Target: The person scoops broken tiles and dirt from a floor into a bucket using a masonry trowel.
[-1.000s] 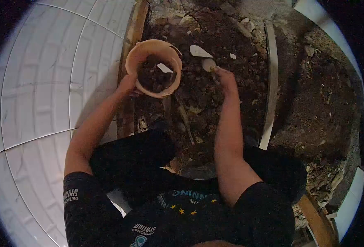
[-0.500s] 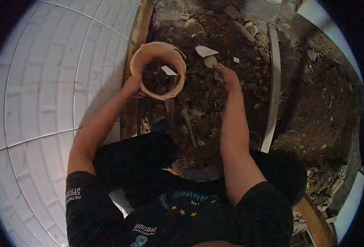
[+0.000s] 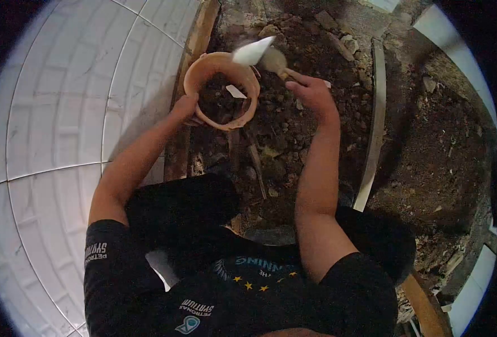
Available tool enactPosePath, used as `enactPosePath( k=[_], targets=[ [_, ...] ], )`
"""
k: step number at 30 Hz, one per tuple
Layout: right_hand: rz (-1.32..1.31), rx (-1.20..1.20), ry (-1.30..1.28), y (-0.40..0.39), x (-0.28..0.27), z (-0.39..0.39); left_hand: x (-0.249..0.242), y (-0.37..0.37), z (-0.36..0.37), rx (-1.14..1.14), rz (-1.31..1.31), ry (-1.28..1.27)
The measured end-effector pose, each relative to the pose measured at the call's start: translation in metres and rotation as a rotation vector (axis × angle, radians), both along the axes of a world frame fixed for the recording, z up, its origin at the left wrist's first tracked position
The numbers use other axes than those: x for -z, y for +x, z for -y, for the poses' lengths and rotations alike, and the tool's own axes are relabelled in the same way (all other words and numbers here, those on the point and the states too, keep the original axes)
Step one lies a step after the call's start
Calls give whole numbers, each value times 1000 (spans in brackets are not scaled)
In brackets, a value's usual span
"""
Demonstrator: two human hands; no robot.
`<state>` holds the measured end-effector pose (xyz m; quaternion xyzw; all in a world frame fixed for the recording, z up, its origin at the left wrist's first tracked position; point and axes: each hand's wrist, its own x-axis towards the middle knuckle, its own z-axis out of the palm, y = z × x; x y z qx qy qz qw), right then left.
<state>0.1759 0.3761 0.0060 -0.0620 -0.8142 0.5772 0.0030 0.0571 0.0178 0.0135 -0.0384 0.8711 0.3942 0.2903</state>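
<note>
My left hand (image 3: 188,108) is closed on the near left rim of a peach-coloured round tub (image 3: 203,70), tilted so its opening faces me. Dark rubble and a white shard (image 3: 236,91) show within the opening. In my right hand (image 3: 316,96) is a small trowel (image 3: 273,60), held by its short handle, with a rounded, dirt-grey blade. A larger white tile shard (image 3: 253,51), blurred by motion, is at the blade's tip and overlaps the tub's far right rim in this view.
White tiles (image 3: 63,112) cover the left side, edged by a wooden board (image 3: 202,28). Broken soil and stones (image 3: 293,135) lie between my knees and beyond. A narrow strip (image 3: 379,106) runs along the right, with more white pieces (image 3: 473,281) at the far right.
My right hand has raised the trowel and swung it left and away from me, bringing the larger white shard from the ground to the tub's rim. My left hand keeps its hold.
</note>
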Motion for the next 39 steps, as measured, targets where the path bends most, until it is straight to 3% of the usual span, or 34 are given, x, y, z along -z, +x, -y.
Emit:
enactPosePath(
  k=[2, 5, 7, 8, 9, 12, 14, 16, 18, 20, 22, 23, 25, 27, 28, 29, 30, 31, 33, 34, 35, 36, 38, 39],
  targets=[
    [-21, -3, -44, 0, -18, 16, -1, -5, 5, 124, -42, -25],
    [1, 185, 78, 2, -23, 23, 26, -25, 27, 210, 54, -32],
    [174, 223, 17, 12, -32, 11, 38, -31, 32, 796, -445, -597],
    [174, 225, 20, 16, -22, -1, 40, -29, 33, 796, -446, -594],
    [198, 224, 112, 20, -9, -14, 36, -22, 28, 542, -290, -434],
    [344, 217, 294, 43, 23, -52, 11, -3, 12, 227, -81, -219],
    [515, 202, 212, 68, 30, -70, -15, 12, -5, 168, -26, -166],
    [623, 189, 88, 85, 32, -71, -35, 21, -22, -69, 132, -95],
    [688, 187, -8, 91, 34, -66, -29, 20, -13, 144, 155, -65],
    [730, 192, -72, 90, 35, -58, -67, 45, -40, -184, 162, 20],
    [768, 185, -122, 87, 30, -50, -15, 12, -13, -27, 95, -58],
    [790, 179, -147, 87, 26, -48, -5, 4, -4, 299, -128, -200],
    [826, 180, -207, 88, 23, -41, 13, -10, 7, 627, -343, -334],
    [817, 217, -329, 87, 33, -37, 26, -22, 8, 855, -548, -658],
    [763, 280, -447, 81, 64, -30, 23, -16, 2, 856, -546, -654],
    [707, 338, -567, 75, 95, -22, 13, -7, -6, 475, -270, -406],
    [583, 453, -800, 71, 120, -13, 8, -4, -8, 371, -152, -313],
    [586, 452, -794, 69, 124, -1, 3, -2, -9, 252, -42, -222],
    [509, 481, -516, 60, 128, 26, -4, 0, -11, 78, 77, -116],
    [486, 491, -425, 55, 132, 35, 1, -3, -6, 55, 93, -108],
    [525, 522, -498, 49, 135, 40, 6, -6, -1, 33, 109, -100],
    [559, 551, -569, 46, 133, 42, 10, -13, 2, 396, -11, -296],
    [553, 585, -606, 45, 128, 41, 19, -21, 9, 756, -150, -485],
    [556, 617, -643, 45, 125, 41, 0, 3, -7, 416, -87, -341]
  ],
)
